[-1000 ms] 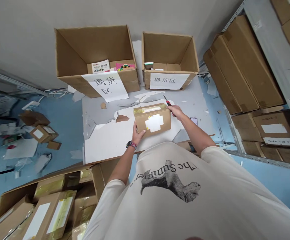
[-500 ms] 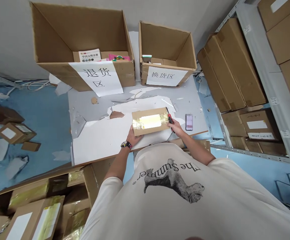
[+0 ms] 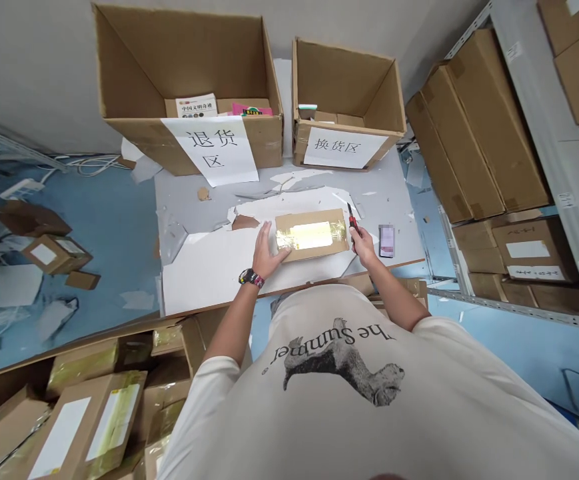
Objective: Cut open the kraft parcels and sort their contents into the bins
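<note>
Okay, my feed shows the left hand (image 3: 268,252) spread against the taped parcel (image 3: 311,235), the right hand (image 3: 364,245) pinching a red utility knife (image 3: 352,220) just beside it; parcel on white paper (image 3: 204,280) near the table's (image 3: 394,193) front edge, open returns carton (image 3: 264,143) and exchange carton (image 3: 344,80) beyond.

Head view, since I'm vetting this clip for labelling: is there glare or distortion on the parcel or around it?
In the head view, strong glare shines off the taped top of the cardboard parcel, washing out its middle; also in the head view, wide-angle distortion makes the metal shelf upright lean sharply toward the frame's edge.
</note>
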`<state>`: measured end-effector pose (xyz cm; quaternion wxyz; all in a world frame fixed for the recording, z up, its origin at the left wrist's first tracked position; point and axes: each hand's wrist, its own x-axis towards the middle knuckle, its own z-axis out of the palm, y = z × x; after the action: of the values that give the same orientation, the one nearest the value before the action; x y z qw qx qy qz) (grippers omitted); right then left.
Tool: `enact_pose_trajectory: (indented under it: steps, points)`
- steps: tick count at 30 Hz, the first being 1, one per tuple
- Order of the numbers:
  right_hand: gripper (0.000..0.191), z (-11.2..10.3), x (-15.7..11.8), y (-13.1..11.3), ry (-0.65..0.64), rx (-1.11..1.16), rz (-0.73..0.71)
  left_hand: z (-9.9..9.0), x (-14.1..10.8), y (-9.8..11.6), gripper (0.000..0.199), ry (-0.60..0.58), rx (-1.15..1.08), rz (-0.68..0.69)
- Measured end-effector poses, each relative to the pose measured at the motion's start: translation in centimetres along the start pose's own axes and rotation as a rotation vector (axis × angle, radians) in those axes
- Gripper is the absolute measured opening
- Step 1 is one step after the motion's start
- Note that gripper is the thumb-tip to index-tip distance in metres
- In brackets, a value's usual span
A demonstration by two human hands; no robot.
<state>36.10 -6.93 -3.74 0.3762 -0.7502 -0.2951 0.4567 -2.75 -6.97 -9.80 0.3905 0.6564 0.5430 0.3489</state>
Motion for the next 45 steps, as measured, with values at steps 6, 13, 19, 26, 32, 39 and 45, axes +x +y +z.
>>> enact_pose_trajectory:
  steps: [6,13,19,26,32,39,45]
  points:
    - [0.068,1.3,-1.0,-1.1,-0.01,0.001,-0.145,2.2,2.1,0.3,0.121,-0.114,-0.07,-0.07]
    - [0.059,2.2,-2.6,-1.7,-0.029,0.052,-0.113,2.8,3.3,0.0,0.119,-0.134,-0.133,-0.072]
    - [0.057,2.6,-3.5,-1.5,-0.082,0.07,-0.109,2.8,3.6,0.1,0.12,-0.133,-0.142,-0.071]
    - [0.058,2.7,-2.4,-1.9,-0.221,0.063,-0.099,2.1,3.5,0.9,0.119,-0.141,-0.111,-0.083]
    - [0.066,2.5,-1.4,-1.9,-0.292,0.099,-0.056,1.8,2.7,1.9,0.107,-0.091,-0.099,-0.14]
    - [0.064,2.7,-0.7,-0.7,-0.344,0.154,-0.067,2.2,1.5,3.0,0.095,-0.034,-0.133,-0.225]
    - [0.059,2.8,-0.7,-0.6,-0.401,0.063,-0.134,2.8,1.6,3.4,0.093,0.01,-0.125,-0.24]
